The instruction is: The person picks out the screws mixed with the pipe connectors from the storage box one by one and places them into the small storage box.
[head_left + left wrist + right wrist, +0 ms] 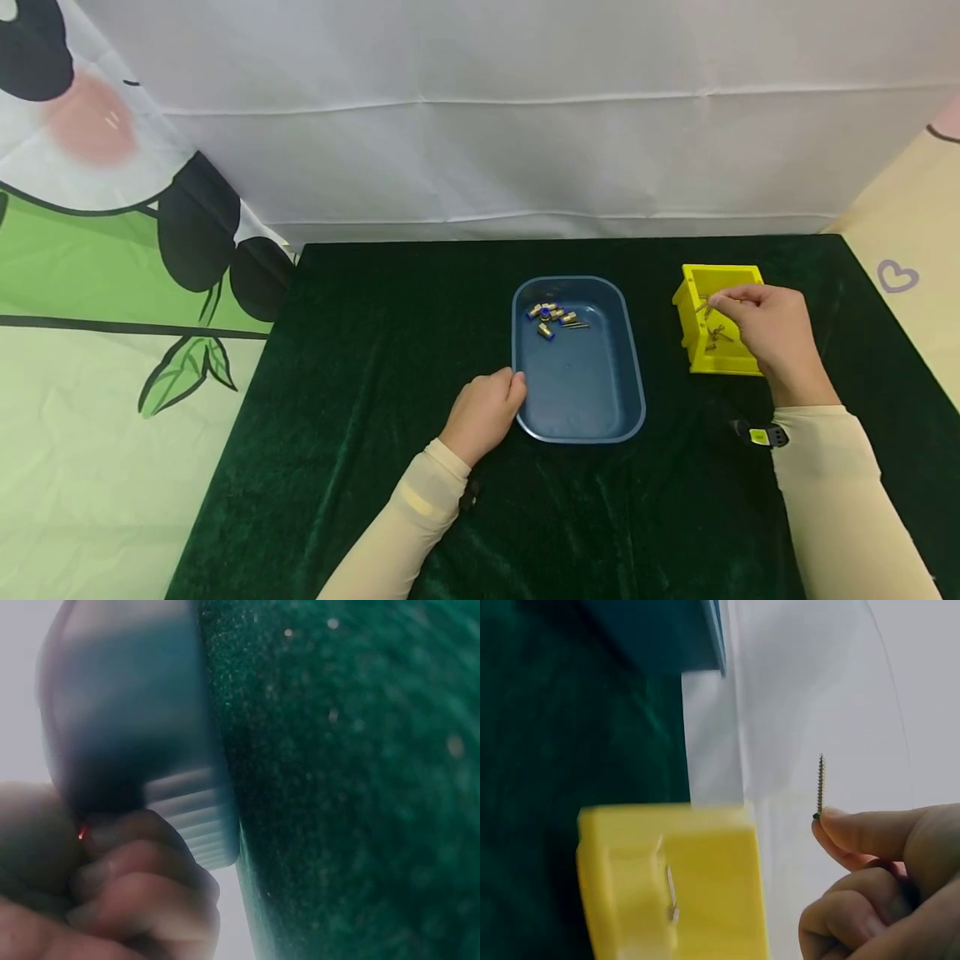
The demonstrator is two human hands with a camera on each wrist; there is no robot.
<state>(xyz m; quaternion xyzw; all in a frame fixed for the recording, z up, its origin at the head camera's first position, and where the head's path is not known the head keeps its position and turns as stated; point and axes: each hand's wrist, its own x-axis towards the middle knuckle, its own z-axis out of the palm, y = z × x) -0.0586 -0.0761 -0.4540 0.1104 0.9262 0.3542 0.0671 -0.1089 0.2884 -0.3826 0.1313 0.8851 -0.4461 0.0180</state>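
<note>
A shallow blue tray (577, 400) lies on the table, and my left hand (486, 414) grips its left rim, thumb over the edge. In the left wrist view, curled fingers (146, 889) show against the tray's ribbed side. Several brass fittings with blue ends (545, 331) and thin screws (576, 326) lie in the tray's far half. My right hand (772, 329) is over the yellow bin (723, 365). Between thumb and forefinger it pinches a screw (821, 784), its threaded shank pointing up in the right wrist view. More screws (716, 336) lie inside the bin.
Dark green velvet cloth (360, 375) covers the table. A white sheet (525, 158) hangs behind its far edge. Printed cloth with a cartoon and leaves (187, 375) is at the left, and cream cloth with a heart (897, 277) is at the right.
</note>
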